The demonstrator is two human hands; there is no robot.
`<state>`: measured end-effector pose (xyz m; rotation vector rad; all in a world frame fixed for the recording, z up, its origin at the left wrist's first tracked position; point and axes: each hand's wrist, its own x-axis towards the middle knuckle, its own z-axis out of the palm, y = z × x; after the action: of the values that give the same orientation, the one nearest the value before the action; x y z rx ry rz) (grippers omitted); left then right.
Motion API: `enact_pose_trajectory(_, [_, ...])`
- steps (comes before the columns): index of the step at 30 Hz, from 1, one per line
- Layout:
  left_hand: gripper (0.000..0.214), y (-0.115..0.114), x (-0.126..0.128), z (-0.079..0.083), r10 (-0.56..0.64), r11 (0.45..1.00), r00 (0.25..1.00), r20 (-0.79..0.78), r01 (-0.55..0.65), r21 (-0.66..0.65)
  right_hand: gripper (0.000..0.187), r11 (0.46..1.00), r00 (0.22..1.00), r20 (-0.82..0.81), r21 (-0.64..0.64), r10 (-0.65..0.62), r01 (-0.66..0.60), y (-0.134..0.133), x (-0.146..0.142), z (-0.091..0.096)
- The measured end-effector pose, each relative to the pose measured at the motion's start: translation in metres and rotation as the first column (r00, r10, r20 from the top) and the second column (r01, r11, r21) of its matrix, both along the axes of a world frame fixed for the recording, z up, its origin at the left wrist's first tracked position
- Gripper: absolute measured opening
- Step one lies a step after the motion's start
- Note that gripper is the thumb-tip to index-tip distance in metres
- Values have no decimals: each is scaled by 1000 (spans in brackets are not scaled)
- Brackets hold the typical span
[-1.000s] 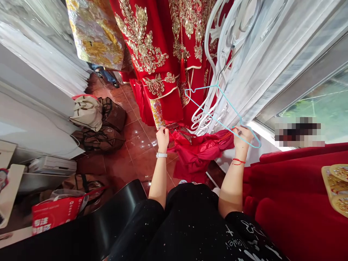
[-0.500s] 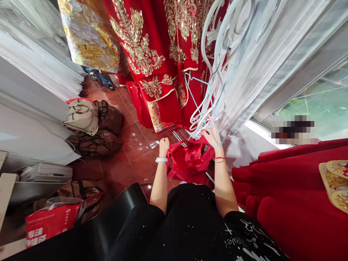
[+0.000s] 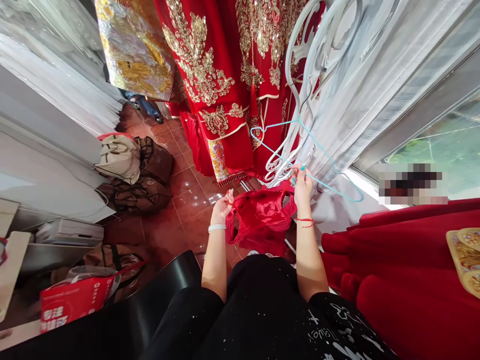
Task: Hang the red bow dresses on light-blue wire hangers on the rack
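Note:
A shiny red garment with shoulder straps (image 3: 260, 212) hangs spread between my hands, low in front of my body. My left hand (image 3: 222, 206) pinches its strap on the left side. My right hand (image 3: 303, 187) is closed around a light blue wire hanger (image 3: 322, 183), which tilts out to the right, its hook towards the left. The garment's right strap runs up close to my right hand; whether those fingers also grip it, I cannot tell. The lower part of the garment hangs down above the floor.
Red dresses with gold embroidery (image 3: 221, 80) hang ahead, beside a white scrollwork metal stand (image 3: 296, 100). Brown bags (image 3: 155, 160) lie on the tiled floor (image 3: 187, 210) at left. A black chair (image 3: 174, 285) is close on my left, red cloth (image 3: 405, 245) on my right.
The hanger has swung from upright to lying out to the right as my right hand turned. My left hand has moved slightly left and down, and the garment is stretched a little wider.

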<state>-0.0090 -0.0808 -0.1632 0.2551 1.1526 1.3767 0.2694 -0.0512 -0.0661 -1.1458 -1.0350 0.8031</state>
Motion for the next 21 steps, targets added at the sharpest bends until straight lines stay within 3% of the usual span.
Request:
enact_pose_trajectory(4, [28,-13,15,9,50,998,996,78,-53,33,60,1000,999,-28,-22,-19,18,-1,22,9])
enact_pose_trajectory(7, [21,-11,17,17,42,988,992,-117,-24,152,59,997,997,-62,-60,46,-50,-2,37,16])
enact_pose_trajectory(12, [42,13,5,45,36,934,882,-469,137,329,61,991,989,-97,-63,113,-119,1,53,24])
enact_pose_trajectory(16, [57,29,3,78,43,860,838,-543,246,448,66,990,990,-80,-77,115,-121,5,64,29])
enact_pose_trajectory(21, [57,36,9,114,-85,766,761,-643,462,447,68,983,984,-114,-103,138,-150,7,63,28])
